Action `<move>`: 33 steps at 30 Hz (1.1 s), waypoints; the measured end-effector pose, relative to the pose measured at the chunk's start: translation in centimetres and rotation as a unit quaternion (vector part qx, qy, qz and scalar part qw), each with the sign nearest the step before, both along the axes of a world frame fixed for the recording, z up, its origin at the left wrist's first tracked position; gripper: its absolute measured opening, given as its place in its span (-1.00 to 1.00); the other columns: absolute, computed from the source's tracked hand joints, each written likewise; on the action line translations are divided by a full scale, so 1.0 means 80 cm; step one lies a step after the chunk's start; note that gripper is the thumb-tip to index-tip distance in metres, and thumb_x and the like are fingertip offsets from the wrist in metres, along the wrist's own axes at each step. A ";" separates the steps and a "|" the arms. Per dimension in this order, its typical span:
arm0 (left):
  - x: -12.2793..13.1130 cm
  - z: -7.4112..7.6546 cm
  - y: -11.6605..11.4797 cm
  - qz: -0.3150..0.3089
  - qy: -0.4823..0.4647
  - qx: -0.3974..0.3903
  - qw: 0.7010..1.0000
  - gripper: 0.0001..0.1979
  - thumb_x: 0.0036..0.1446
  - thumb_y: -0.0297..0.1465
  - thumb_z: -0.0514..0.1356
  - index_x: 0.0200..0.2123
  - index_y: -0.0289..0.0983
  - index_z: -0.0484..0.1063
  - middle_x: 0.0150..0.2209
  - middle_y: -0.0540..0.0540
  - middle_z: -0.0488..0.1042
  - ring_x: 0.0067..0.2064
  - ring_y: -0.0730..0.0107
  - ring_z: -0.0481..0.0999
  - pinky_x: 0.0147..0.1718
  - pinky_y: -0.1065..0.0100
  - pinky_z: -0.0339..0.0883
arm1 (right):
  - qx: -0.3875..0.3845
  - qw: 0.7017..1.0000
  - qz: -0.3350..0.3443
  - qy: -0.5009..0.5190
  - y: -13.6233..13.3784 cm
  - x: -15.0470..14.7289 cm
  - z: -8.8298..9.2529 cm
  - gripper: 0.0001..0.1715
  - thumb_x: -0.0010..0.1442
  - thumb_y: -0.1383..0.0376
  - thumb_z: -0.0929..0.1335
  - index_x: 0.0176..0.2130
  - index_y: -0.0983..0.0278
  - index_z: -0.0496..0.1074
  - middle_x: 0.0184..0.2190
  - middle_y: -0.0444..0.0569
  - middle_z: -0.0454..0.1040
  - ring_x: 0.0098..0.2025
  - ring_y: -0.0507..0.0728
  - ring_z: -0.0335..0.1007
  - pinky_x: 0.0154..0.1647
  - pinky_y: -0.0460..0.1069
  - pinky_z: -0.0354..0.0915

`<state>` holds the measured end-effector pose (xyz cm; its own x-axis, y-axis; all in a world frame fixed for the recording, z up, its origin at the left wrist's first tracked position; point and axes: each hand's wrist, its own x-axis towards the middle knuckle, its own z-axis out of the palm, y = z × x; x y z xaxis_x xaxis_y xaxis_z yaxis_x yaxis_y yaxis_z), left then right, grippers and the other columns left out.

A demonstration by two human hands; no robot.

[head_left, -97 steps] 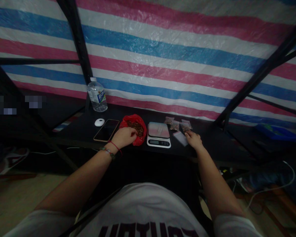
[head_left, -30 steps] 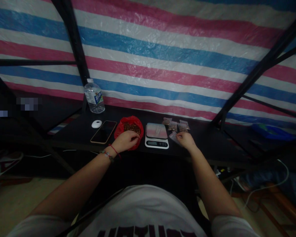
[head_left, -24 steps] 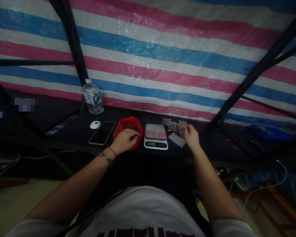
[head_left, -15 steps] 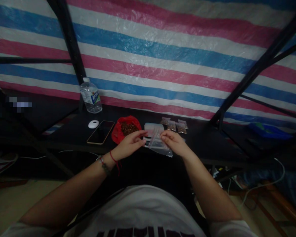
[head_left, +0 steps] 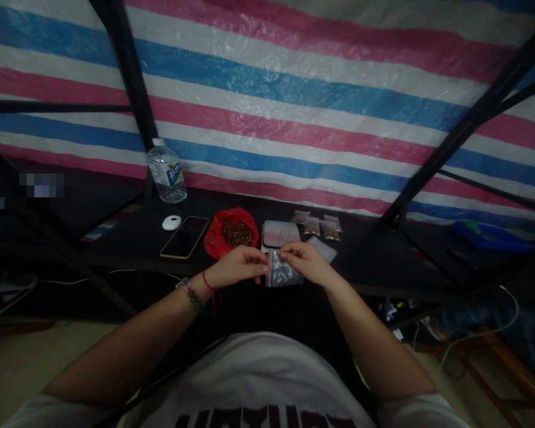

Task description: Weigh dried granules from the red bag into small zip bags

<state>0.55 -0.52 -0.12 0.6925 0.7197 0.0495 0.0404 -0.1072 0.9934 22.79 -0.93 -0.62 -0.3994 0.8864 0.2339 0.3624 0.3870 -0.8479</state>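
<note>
A small clear zip bag (head_left: 286, 275) is stretched between my two hands at the table's front edge, its zip strip toward the left. My left hand (head_left: 241, 265) pinches the strip edge between thumb and fingers. On the bag's upper right side, my right hand (head_left: 308, 261) closes its thumb and fingertips. Just behind the hands lies a flat scale (head_left: 280, 233) with a shiny pan. To its left, an open red plastic bag (head_left: 213, 239) holds brown dried bits (head_left: 237, 232). More clear bags (head_left: 324, 248) lie partly behind my right hand.
Several filled small bags (head_left: 312, 226) sit behind and right of the scale. A phone (head_left: 185, 238), a white round case (head_left: 172, 223) and a clear bottle (head_left: 167, 175) stand to the left. Black metal posts (head_left: 131, 77) frame the table before a striped sheet (head_left: 294, 107).
The zip bag has turned, so its strip now faces left. Both hands have come slightly closer together and lower, uncovering the scale pan and the bags at right.
</note>
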 end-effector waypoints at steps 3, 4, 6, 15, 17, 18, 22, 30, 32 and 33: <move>0.000 0.001 -0.001 -0.003 0.029 0.012 1.000 -0.74 -0.01 -0.24 0.28 -0.45 -0.35 0.49 -0.50 -0.04 0.50 -0.55 0.55 0.41 -0.53 0.49 0.25 | 0.000 1.000 -0.006 -0.022 0.003 -0.001 -0.004 -0.71 0.19 0.14 0.31 -0.34 0.31 0.49 -0.48 -0.11 0.43 -0.45 0.01 0.30 -0.42 -0.10 0.23; 0.000 0.001 0.000 -0.003 0.035 0.015 0.999 -0.74 -0.01 -0.23 0.28 -0.46 -0.35 0.49 -0.50 -0.05 0.51 -0.56 0.55 0.41 -0.54 0.49 0.25 | 0.014 0.999 -0.017 -0.025 0.004 -0.002 -0.005 -0.72 0.19 0.14 0.31 -0.31 0.31 0.49 -0.45 -0.09 0.45 -0.42 0.03 0.33 -0.40 -0.08 0.26; 0.002 -0.002 0.001 0.012 0.036 0.019 0.999 -0.75 0.00 -0.24 0.27 -0.47 -0.35 0.49 -0.48 -0.06 0.52 -0.56 0.55 0.41 -0.54 0.49 0.25 | 0.088 0.993 -0.075 -0.023 0.003 -0.002 -0.003 -0.73 0.15 0.17 0.35 -0.19 0.28 0.48 -0.26 -0.01 0.49 -0.25 0.11 0.39 -0.26 -0.02 0.32; 0.012 -0.019 0.008 0.169 -0.027 0.047 0.984 -0.71 -0.03 -0.20 0.28 -0.47 -0.35 0.44 -0.53 -0.01 0.45 -0.57 0.57 0.34 -0.56 0.49 0.21 | 0.171 0.978 -0.073 -0.094 -0.034 -0.034 0.015 -0.66 0.03 0.20 0.46 -0.16 0.24 0.50 -0.24 -0.01 0.54 -0.24 0.13 0.45 -0.22 -0.01 0.33; 0.013 -0.018 0.004 0.144 -0.015 0.060 0.988 -0.71 -0.01 -0.20 0.27 -0.45 -0.36 0.45 -0.53 -0.01 0.44 -0.55 0.55 0.36 -0.55 0.49 0.22 | 0.137 0.984 -0.066 -0.096 -0.036 -0.040 0.012 -0.74 0.04 0.23 0.45 -0.21 0.24 0.53 -0.31 -0.04 0.56 -0.32 0.10 0.46 -0.30 -0.05 0.30; 0.013 -0.017 0.003 0.134 -0.007 0.070 0.989 -0.71 0.01 -0.21 0.26 -0.45 -0.36 0.45 -0.53 -0.01 0.43 -0.54 0.55 0.36 -0.55 0.49 0.22 | 0.121 0.986 -0.067 -0.092 -0.035 -0.041 0.010 -0.79 0.06 0.24 0.43 -0.25 0.25 0.55 -0.35 -0.05 0.57 -0.36 0.08 0.45 -0.34 -0.06 0.28; 0.011 -0.014 -0.002 0.119 0.032 0.127 0.984 -0.73 0.09 -0.23 0.19 -0.43 -0.35 0.46 -0.48 -0.03 0.44 -0.52 0.53 0.38 -0.54 0.49 0.23 | 0.065 0.995 -0.028 -0.068 -0.027 -0.034 0.007 -0.84 0.14 0.29 0.35 -0.33 0.26 0.56 -0.43 -0.09 0.55 -0.42 0.06 0.42 -0.41 -0.09 0.22; 0.016 -0.020 -0.005 0.165 0.110 0.173 0.965 -0.82 -0.01 -0.40 0.13 -0.61 -0.31 0.33 -0.65 0.06 0.31 -0.59 0.54 0.31 -0.60 0.51 0.11 | 0.147 0.973 -0.090 -0.152 -0.021 -0.039 -0.003 -0.77 0.05 0.39 0.29 -0.61 0.29 0.32 -0.64 -0.17 0.29 -0.56 -0.03 0.15 -0.52 -0.12 0.00; 0.018 -0.023 -0.004 0.191 0.124 0.163 0.960 -0.83 -0.06 -0.44 0.10 -0.65 -0.29 0.27 -0.70 0.08 0.28 -0.61 0.53 0.30 -0.62 0.50 0.08 | 0.178 0.958 -0.142 -0.172 -0.020 -0.041 -0.005 -0.77 0.02 0.42 0.28 -0.62 0.27 0.27 -0.64 -0.15 0.28 -0.56 -0.01 0.13 -0.51 -0.10 0.01; 0.019 -0.023 -0.004 0.201 0.131 0.157 0.958 -0.83 -0.07 -0.44 0.10 -0.66 -0.28 0.26 -0.71 0.09 0.27 -0.62 0.52 0.29 -0.62 0.50 0.08 | 0.189 0.953 -0.163 -0.173 -0.019 -0.041 -0.006 -0.79 0.00 0.43 0.28 -0.62 0.27 0.25 -0.63 -0.14 0.28 -0.54 0.00 0.14 -0.50 -0.09 0.03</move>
<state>2.05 -0.85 -1.97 0.3803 0.9089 0.1708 0.3842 -0.3233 0.8648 19.51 -2.43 -1.08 -0.2286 0.8547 0.4661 0.7482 0.4606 -0.4775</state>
